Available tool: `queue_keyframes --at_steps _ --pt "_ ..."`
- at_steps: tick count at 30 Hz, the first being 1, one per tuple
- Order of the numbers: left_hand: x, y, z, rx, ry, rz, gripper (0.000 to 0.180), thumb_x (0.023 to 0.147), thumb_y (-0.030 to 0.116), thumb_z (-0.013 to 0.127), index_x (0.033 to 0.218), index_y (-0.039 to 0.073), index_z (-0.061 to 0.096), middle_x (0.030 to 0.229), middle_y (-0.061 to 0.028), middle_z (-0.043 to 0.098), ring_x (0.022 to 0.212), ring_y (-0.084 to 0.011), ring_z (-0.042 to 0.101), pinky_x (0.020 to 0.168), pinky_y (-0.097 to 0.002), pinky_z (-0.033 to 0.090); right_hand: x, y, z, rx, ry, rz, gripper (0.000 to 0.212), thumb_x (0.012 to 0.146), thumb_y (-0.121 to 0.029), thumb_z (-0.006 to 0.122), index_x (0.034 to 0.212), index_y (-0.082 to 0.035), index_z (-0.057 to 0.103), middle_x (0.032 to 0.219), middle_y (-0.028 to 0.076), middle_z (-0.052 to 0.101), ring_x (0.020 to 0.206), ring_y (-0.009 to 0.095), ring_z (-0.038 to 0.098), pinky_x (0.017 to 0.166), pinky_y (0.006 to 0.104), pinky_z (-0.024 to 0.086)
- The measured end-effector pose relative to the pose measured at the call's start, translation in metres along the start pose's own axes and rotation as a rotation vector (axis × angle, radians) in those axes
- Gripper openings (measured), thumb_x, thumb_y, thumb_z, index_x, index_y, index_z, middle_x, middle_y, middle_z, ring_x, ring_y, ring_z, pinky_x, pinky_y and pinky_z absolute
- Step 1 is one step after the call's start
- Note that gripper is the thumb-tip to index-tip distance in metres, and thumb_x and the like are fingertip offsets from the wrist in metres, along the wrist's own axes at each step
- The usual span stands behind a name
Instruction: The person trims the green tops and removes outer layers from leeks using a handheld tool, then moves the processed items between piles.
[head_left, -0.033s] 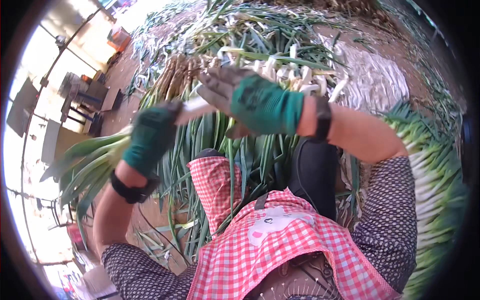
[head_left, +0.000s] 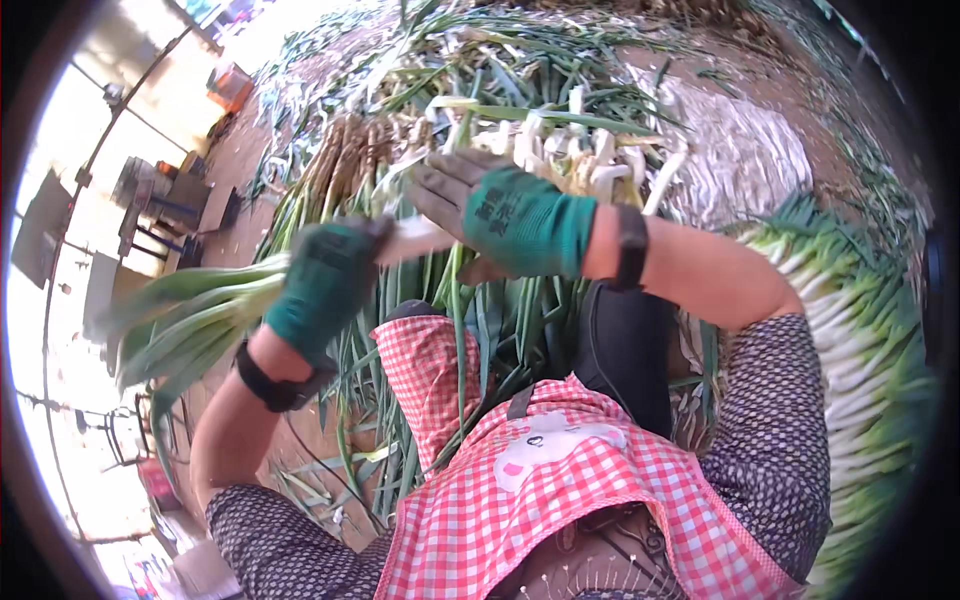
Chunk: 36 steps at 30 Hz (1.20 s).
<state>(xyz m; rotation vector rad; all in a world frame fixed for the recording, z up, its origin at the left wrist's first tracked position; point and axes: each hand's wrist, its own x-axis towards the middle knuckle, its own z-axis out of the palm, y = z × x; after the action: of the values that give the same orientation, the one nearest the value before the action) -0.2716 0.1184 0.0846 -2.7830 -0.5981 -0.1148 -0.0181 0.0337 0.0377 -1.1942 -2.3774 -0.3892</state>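
My left hand (head_left: pixel 330 280), in a green glove with dirty grey fingers, is closed round the stalk of a leek. The white shank (head_left: pixel 415 240) points right, and the long green leaves (head_left: pixel 205 305) fan out to the left. My right hand (head_left: pixel 490 210), gloved alike, has its fingers stretched out and its thumb apart below them. It lies over the leek's right end, which it hides. A narrow green leaf (head_left: pixel 459 330) hangs down beside the right hand. Beyond the hands lies a pile of leeks, some with brown, soil-covered lower ends (head_left: pixel 345 155).
A long row of clean white-stemmed leeks (head_left: pixel 850 390) runs down my right side. A pale crumpled sheet (head_left: pixel 745 150) lies at the far right. Leaf scraps (head_left: pixel 360 75) litter the ground ahead. An orange crate (head_left: pixel 230 87) and stacked boxes (head_left: pixel 180 195) stand at the left.
My left hand has shifted slightly right with the leek, closer to the right hand. My right hand has stayed nearly in place, its fingers still stretched out.
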Motion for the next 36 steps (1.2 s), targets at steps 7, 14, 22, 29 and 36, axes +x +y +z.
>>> queue_keyframes --at_steps 7,14,22,29,36 --pt "0.101 0.093 0.003 -0.040 0.086 0.540 0.033 0.079 0.014 0.070 0.112 0.016 0.066 0.097 -0.0041 0.061 0.096 -0.0254 0.064 0.084 -0.0428 0.048 -0.137 -0.034 -0.010 0.814 -0.073 0.807 0.039 0.085 -0.028 0.070 0.116 -0.005 0.068 0.097 0.023 0.074 0.096 0.039 0.073 0.086 0.0480 0.055" --pt "0.225 0.203 -0.092 0.087 0.620 0.735 0.055 0.086 0.015 0.068 0.141 0.018 0.063 0.130 -0.0112 0.063 0.121 -0.0321 0.061 0.109 -0.0489 0.047 -0.246 -0.012 -0.068 0.289 0.558 0.951 0.038 0.091 -0.028 0.073 0.121 -0.007 0.068 0.096 0.016 0.074 0.082 0.025 0.074 0.073 0.0385 0.057" --pt "0.204 0.212 -0.061 -0.110 0.429 0.657 0.051 0.092 0.014 0.070 0.141 0.009 0.061 0.141 -0.0184 0.058 0.130 -0.0382 0.055 0.111 -0.0500 0.045 -0.479 -0.037 -0.262 -0.121 1.148 1.733 0.061 0.087 -0.033 0.083 0.135 0.000 0.064 0.090 0.004 0.071 0.071 0.010 0.063 0.063 0.0245 0.054" --pt "0.140 0.046 0.123 -0.103 -0.045 0.136 0.054 0.088 0.023 0.071 0.138 0.006 0.059 0.142 -0.0241 0.054 0.132 -0.0420 0.053 0.107 -0.0515 0.046 -0.748 -0.136 -0.338 -0.783 1.082 2.076 0.037 0.092 -0.028 0.075 0.114 -0.001 0.061 0.076 0.005 0.064 0.062 0.015 0.060 0.056 0.0320 0.051" --pt "0.086 0.060 0.216 -0.376 -0.398 -0.097 0.054 0.082 0.026 0.077 0.128 0.001 0.063 0.127 -0.0255 0.063 0.119 -0.0428 0.061 0.100 -0.0489 0.051 -0.819 -0.151 -0.263 -0.719 0.500 2.472 0.036 0.093 -0.028 0.073 0.116 -0.002 0.063 0.080 0.004 0.065 0.067 0.014 0.059 0.060 0.0307 0.050"
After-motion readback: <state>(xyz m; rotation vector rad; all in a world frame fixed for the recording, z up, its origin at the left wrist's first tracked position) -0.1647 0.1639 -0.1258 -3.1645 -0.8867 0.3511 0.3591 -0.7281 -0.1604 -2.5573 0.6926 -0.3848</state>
